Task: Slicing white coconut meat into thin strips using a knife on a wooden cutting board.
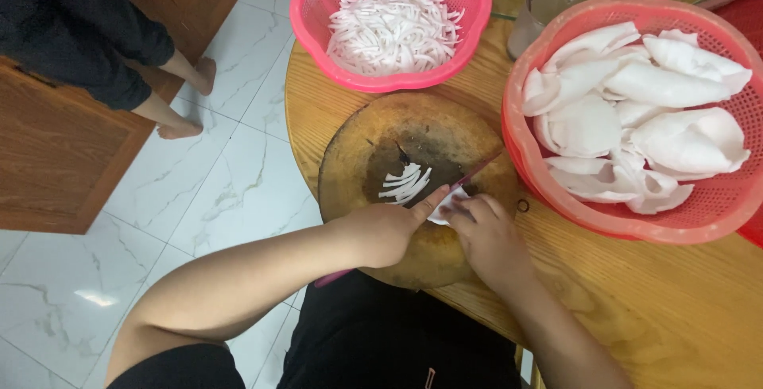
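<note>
Left hand [381, 230] clenched around a pink-handled knife [477, 170], blade laid across the round wooden cutting board [358, 150]. Right hand [489, 238] pressing down a white coconut piece [447, 205] beside the blade, cut strips [405, 184] just left. Pink basket [318, 31] of strips beyond; red basket [524, 158] of pieces at right.

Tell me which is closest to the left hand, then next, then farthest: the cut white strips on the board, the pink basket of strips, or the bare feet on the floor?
1. Cut white strips, on the round board just beyond the left hand.
2. Pink basket of strips, at the table's far edge.
3. Bare feet, off to the left on the tiled floor.
</note>
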